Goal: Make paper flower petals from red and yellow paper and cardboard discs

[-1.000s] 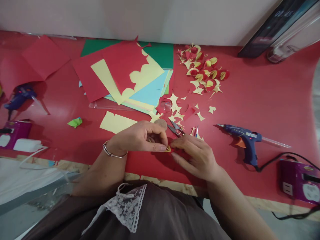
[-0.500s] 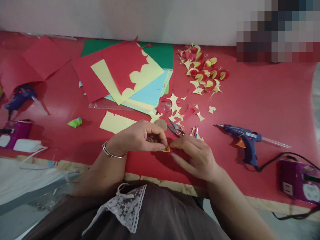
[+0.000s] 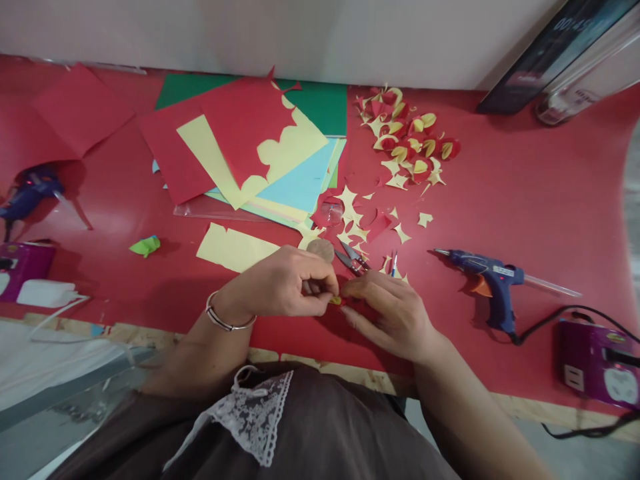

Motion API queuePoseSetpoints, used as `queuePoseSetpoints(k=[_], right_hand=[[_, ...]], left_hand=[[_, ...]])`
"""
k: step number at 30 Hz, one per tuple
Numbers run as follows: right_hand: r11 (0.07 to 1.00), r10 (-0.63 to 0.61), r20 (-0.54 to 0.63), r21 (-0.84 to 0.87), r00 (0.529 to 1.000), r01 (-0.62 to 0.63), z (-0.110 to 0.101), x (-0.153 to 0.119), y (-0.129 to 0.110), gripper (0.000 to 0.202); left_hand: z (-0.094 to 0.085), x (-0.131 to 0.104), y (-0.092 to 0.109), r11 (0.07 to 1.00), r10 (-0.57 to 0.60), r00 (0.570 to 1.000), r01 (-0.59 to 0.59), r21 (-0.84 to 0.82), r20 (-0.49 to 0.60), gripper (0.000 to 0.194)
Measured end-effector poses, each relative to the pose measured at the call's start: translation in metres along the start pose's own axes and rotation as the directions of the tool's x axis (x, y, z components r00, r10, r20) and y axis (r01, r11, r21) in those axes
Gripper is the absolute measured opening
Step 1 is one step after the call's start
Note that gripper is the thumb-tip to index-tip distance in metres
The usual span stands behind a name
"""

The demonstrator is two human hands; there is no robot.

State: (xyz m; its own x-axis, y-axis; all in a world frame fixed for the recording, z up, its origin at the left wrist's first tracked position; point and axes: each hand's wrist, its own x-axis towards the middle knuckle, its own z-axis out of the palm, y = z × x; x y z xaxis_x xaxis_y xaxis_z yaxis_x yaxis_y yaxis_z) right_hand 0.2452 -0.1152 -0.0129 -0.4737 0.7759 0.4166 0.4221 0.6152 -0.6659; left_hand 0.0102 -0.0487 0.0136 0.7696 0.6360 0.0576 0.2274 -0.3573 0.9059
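Between my fingertips is a small red and yellow paper petal piece, mostly covered by the fingers. My left hand, wearing a bracelet on the wrist, pinches it from the left. Thumb and fingers of my right hand close on its red edge from the other side. Just beyond the hands lie scissors, partly hidden by my right hand, and a round tan disc. A thin blue stick-like tool lies by the right knuckles. Finished-looking red and yellow paper pieces are heaped farther back.
A blue glue gun lies at right near a purple power box. Another glue gun is far left. Coloured paper sheets, paper scraps and a green folded paper lie around. A dark clock-like display stands back right.
My left hand has shifted slightly right and its fingers now cover more of the petal piece. My right hand stays nearly in place. The view has tilted slightly.
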Motion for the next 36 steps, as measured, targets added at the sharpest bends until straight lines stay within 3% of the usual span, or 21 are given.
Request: queuePoseSetpoints(k=[10, 21, 28, 36], right_hand=[[0.996, 0.015, 0.009, -0.083, 1.000, -0.014, -0.0012, -0.0011, 0.0034, 0.005], [0.998, 0.016, -0.004, -0.061, 1.000, -0.017, -0.0006, 0.0006, 0.0015, 0.006], [0.996, 0.020, 0.031, -0.086, 0.999, -0.018, -0.0014, 0.0013, 0.0007, 0.006], [0.997, 0.014, -0.037, -0.079, 0.999, -0.017, -0.0028, 0.0025, -0.0001, 0.005]], left_hand=[[0.0042, -0.0018, 0.0001, 0.994, -0.018, 1.000, 0.020, 0.109, -0.016, 0.012], [0.0031, -0.0022, -0.0017, 0.993, -0.117, 0.993, 0.117, -0.015, 0.013, 0.016], [0.0006, 0.0019, -0.0024, 0.991, -0.136, 0.988, 0.135, 0.011, 0.078, 0.012], [0.0028, 0.0028, 0.0015, 0.963, -0.216, 0.975, 0.220, -0.153, 0.044, 0.008]])
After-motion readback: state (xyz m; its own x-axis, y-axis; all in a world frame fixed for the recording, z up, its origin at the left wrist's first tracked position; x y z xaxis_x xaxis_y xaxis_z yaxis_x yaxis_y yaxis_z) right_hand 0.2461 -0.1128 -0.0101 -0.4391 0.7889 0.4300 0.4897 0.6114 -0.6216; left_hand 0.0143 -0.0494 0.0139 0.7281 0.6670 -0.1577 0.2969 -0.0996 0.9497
